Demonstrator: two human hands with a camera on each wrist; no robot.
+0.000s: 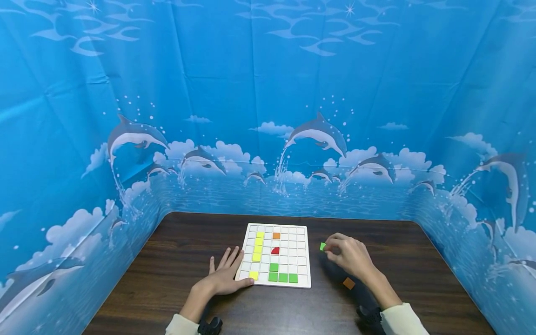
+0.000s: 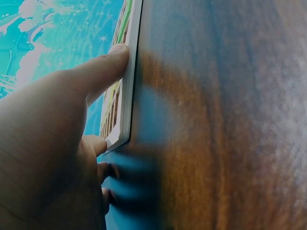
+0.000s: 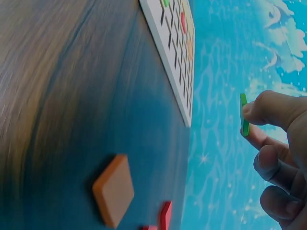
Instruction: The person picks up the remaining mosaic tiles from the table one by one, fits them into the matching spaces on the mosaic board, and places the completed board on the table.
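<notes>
A white grid board point(image 1: 289, 258) lies on the table with yellow tiles point(image 1: 258, 242), an orange tile point(image 1: 276, 236), a red quarter-round tile point(image 1: 275, 251) and several green tiles point(image 1: 283, 278) in its cells. My left hand point(image 1: 224, 277) rests on the board's lower left edge, fingers spread and thumb by the near corner; the left wrist view shows the thumb point(image 2: 108, 64) against the board's rim. Right of the board, my right hand point(image 1: 349, 253) pinches a green square tile point(image 3: 244, 115) between thumb and forefinger, raised above the table.
An orange square tile point(image 3: 115, 190) lies on the dark wooden table point(image 1: 418, 274) below my right hand. Red pieces point(image 3: 165, 215) lie past it in the right wrist view. A blue dolphin-print curtain point(image 1: 268, 116) stands round the table's far and side edges.
</notes>
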